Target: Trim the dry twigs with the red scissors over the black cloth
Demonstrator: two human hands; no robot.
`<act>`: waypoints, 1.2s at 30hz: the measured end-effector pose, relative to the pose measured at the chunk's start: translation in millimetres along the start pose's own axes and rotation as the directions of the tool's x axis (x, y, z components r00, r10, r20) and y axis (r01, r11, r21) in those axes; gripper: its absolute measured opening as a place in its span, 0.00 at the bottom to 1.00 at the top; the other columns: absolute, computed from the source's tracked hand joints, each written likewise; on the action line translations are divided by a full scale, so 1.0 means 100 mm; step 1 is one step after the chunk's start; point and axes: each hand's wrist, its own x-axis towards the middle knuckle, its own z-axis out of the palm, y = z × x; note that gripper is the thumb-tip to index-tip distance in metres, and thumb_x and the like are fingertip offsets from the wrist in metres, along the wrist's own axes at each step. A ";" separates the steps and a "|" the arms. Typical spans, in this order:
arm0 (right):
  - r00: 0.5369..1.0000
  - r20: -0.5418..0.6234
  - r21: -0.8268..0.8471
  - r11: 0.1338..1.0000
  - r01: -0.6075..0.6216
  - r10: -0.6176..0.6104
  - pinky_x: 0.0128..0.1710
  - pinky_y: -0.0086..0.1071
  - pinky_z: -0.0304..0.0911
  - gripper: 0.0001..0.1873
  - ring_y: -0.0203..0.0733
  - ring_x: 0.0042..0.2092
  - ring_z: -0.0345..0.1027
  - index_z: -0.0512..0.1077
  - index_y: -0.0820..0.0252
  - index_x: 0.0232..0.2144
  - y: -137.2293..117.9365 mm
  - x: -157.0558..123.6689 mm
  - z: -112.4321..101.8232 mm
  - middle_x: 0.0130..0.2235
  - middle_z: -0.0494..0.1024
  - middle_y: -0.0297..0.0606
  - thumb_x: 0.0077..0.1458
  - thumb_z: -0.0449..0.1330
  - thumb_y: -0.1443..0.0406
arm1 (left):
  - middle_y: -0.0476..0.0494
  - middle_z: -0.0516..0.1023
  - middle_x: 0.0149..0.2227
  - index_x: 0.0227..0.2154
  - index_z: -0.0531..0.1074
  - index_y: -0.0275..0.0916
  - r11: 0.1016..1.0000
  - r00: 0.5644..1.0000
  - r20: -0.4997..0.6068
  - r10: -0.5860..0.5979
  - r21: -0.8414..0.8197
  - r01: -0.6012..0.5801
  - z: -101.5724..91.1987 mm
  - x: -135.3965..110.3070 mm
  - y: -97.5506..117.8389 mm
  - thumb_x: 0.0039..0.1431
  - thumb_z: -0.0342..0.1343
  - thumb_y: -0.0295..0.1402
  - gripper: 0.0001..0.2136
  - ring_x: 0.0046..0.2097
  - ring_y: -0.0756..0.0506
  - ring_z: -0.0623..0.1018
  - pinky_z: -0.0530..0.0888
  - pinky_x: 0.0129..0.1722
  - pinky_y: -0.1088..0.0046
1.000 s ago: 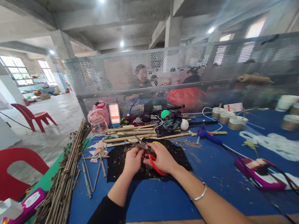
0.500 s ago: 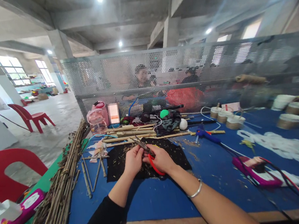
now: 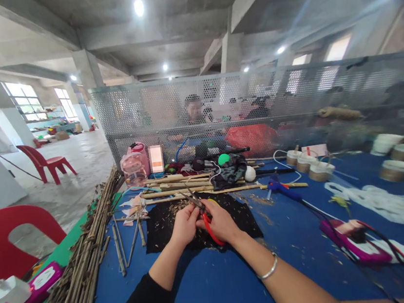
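Head view: the right hand grips red-handled scissors above a black cloth on the blue table; the left hand has its fingers bunched beside the blades, and I cannot tell whether they pinch anything; pale sticks lie beyond

Black cloth on blue table

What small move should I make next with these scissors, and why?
Probably ease your left hand back slightly before closing the red-handled scissors: it sits close beside the blades, which look parted, and your right hand holds the scissors.
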 end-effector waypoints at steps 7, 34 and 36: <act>1.000 0.028 0.088 0.996 0.008 -0.010 0.37 0.31 0.60 0.19 0.40 0.37 0.67 0.67 0.55 0.43 -0.01 -0.01 -0.03 0.37 0.74 0.36 0.47 0.60 0.58 | 0.46 0.74 0.27 0.31 0.72 0.35 1.000 1.000 -0.016 -0.009 0.027 0.010 -0.01 -0.03 0.04 0.54 0.49 0.38 0.12 0.28 0.49 0.71 0.68 0.32 0.75; 0.995 -0.025 -0.157 0.983 0.095 -0.100 0.45 0.43 0.57 0.33 0.48 0.44 0.61 0.61 0.61 0.49 -0.02 -0.03 0.01 0.42 0.68 0.44 0.42 0.62 0.53 | 0.43 0.76 0.33 0.33 0.69 0.36 0.999 0.987 -0.163 0.009 -0.043 -0.016 -0.03 -0.04 -0.11 0.52 0.52 0.32 0.07 0.34 0.48 0.75 0.71 0.37 0.72; 0.995 -0.026 -0.159 0.983 0.090 -0.096 0.45 0.44 0.57 0.33 0.48 0.45 0.61 0.61 0.61 0.49 -0.02 -0.03 0.02 0.43 0.68 0.45 0.42 0.62 0.53 | 0.44 0.76 0.31 0.32 0.69 0.36 1.000 0.982 -0.188 0.018 -0.016 -0.021 -0.02 -0.04 -0.11 0.52 0.52 0.32 0.06 0.33 0.48 0.75 0.70 0.37 0.73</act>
